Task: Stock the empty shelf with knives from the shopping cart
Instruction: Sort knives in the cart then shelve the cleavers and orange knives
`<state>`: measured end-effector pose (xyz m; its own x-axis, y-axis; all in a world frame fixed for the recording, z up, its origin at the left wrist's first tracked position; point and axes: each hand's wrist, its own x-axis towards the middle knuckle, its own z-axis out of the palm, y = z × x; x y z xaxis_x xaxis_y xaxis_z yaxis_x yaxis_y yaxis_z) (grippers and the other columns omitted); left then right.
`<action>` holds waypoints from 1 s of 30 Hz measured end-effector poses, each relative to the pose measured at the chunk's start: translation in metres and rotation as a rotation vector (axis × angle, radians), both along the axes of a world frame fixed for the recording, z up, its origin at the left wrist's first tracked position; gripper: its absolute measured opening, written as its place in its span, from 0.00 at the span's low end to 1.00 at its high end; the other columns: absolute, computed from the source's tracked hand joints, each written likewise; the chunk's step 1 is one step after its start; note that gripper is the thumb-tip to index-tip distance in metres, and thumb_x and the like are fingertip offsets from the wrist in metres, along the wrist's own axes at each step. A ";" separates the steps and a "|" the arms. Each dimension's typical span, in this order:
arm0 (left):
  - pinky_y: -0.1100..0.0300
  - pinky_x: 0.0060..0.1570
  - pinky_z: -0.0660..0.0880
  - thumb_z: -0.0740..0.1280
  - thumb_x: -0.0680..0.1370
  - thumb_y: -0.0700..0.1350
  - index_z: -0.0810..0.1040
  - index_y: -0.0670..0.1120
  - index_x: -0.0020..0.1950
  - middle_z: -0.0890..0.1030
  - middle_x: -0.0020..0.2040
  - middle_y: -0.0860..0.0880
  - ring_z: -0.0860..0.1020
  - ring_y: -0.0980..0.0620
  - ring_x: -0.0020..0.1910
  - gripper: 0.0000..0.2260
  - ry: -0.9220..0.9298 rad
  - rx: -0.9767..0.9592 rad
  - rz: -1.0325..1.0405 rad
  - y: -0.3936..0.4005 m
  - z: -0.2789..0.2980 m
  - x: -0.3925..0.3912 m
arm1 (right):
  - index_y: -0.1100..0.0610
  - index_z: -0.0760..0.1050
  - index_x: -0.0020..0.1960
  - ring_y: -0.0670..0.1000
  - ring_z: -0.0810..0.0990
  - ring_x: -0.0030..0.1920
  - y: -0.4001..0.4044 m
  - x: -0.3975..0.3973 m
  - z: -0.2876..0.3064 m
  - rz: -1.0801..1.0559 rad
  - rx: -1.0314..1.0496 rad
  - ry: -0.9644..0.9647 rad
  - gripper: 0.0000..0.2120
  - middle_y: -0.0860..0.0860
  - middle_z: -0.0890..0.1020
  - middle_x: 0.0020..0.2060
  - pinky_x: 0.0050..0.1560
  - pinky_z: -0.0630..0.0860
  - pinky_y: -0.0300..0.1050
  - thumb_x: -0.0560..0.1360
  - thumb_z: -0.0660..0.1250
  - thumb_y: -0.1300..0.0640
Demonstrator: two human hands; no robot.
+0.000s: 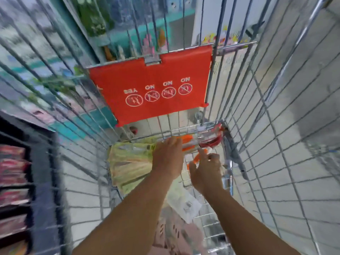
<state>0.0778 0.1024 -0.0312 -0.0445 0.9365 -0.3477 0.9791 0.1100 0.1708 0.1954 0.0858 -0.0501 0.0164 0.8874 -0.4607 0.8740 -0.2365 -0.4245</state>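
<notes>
Two hands in wire cart (266, 126) | tiled floor (303, 172) | left hand (168, 159) grips packet (187, 144) | right hand (207, 173) loosely spread

- Lighting: bright, even, diffuse; faint shadows.
- Blur: heavy motion smear at left and top edges.
- Distortion: wide-angle bowing of shopping cart (276, 111) wires.
- Sharpest: centre.

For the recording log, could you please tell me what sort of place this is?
Most likely a shop aisle. Both hands reach into a wire shopping cart with a red child-seat flap bearing safety pictograms, and stocked shelves stand at the left over a tiled floor.
</notes>
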 end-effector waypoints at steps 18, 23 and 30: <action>0.52 0.60 0.69 0.70 0.75 0.51 0.63 0.42 0.70 0.69 0.65 0.42 0.67 0.43 0.64 0.29 -0.115 -0.274 0.000 0.023 -0.024 0.028 | 0.55 0.59 0.73 0.55 0.71 0.62 -0.003 0.024 -0.020 -0.223 0.073 0.145 0.26 0.56 0.71 0.63 0.61 0.70 0.51 0.78 0.61 0.53; 0.52 0.59 0.70 0.69 0.74 0.57 0.68 0.42 0.67 0.71 0.64 0.43 0.68 0.43 0.63 0.28 -0.231 -0.237 0.134 0.012 -0.034 0.027 | 0.55 0.59 0.73 0.55 0.73 0.61 -0.003 0.026 -0.022 -0.258 0.101 0.160 0.26 0.56 0.69 0.65 0.56 0.71 0.48 0.78 0.61 0.53; 0.52 0.47 0.73 0.65 0.77 0.56 0.73 0.43 0.58 0.74 0.54 0.43 0.75 0.42 0.53 0.19 -0.393 -0.202 0.254 -0.015 -0.038 0.046 | 0.58 0.61 0.72 0.57 0.69 0.63 -0.007 0.031 -0.023 -0.275 0.124 0.113 0.22 0.58 0.70 0.64 0.63 0.69 0.51 0.79 0.59 0.53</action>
